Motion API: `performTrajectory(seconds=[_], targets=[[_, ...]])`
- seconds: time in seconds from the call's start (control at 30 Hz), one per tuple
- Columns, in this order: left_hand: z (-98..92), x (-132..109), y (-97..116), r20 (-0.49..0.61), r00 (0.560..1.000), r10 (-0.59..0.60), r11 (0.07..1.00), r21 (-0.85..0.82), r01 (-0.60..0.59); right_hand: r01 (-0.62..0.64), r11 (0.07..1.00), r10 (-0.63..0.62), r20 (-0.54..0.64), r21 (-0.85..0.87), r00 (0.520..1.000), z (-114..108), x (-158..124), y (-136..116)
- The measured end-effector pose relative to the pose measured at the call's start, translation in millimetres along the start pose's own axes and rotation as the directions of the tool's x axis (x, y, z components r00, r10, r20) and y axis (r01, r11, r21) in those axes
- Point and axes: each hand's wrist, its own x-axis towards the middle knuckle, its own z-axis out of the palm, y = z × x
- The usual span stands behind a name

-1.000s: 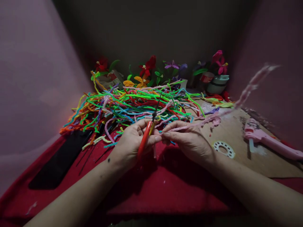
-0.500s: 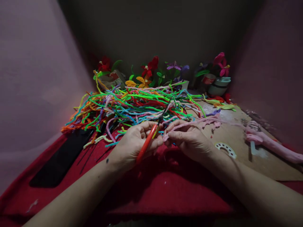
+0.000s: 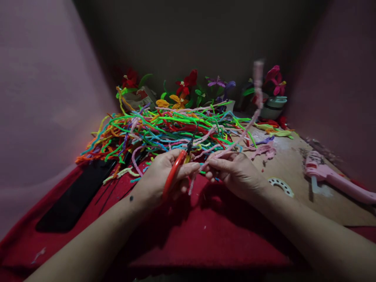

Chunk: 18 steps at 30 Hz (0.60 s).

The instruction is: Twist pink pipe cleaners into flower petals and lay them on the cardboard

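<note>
My left hand [image 3: 157, 178] is closed round a pair of scissors [image 3: 172, 174] with orange-red handles; the dark blades point up and away. Its thumb and fingers also pinch one end of a pink pipe cleaner [image 3: 249, 124], and a short tail hangs below them. Close beside it, my right hand [image 3: 236, 172] grips the same pipe cleaner between thumb and fingers. From there the long part rises up and to the right, its tip blurred. Just beyond both hands lies a heap of many-coloured pipe cleaners [image 3: 167, 127].
Pipe-cleaner flowers [image 3: 186, 82] stand along the back. At right, a cardboard sheet [image 3: 293, 168] carries a pink glue gun [image 3: 337, 178], a white ring with holes [image 3: 280, 187] and pink pieces [image 3: 266, 150]. A black flat object [image 3: 70, 199] lies left on the red cloth [image 3: 223, 239].
The pink pipe cleaner's long part has swung up from lying rightward over the cardboard. My left thumb has moved onto its near end, and the scissors have shifted slightly left.
</note>
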Motion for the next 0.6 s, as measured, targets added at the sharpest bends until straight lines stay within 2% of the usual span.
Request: performTrajectory(seconds=[0.07,0.13,0.2,0.3,0.4,0.6], targets=[[-5.1,0,-1,-0.026,0.998,0.054,0.992,0.119,-0.051,-0.019,1.000,0.019,-0.031,0.003,0.999,-2,2,-1],[-11.4,0,0,0.003,0.991,0.134,0.950,0.283,-0.129,-0.029,0.999,0.027,-0.054,-0.021,0.998,-6,4,-4],[-17.5,-1,1,0.073,0.978,0.197,0.840,0.502,-0.206,-0.012,0.999,0.009,-0.074,-0.043,0.997,-9,5,-6],[-23.2,-1,1,0.161,0.971,0.177,0.650,0.722,-0.238,0.033,0.997,-0.040,-0.093,-0.067,0.995,-13,7,-7],[-23.2,-2,-1,0.186,0.969,0.161,0.581,0.776,-0.245,0.029,0.996,-0.037,-0.096,-0.086,0.995,-15,8,-8],[-18.8,-2,-9,0.141,0.978,0.153,0.540,0.817,-0.203,0.025,0.998,-0.036,-0.172,-0.066,0.984,-14,8,-9]])
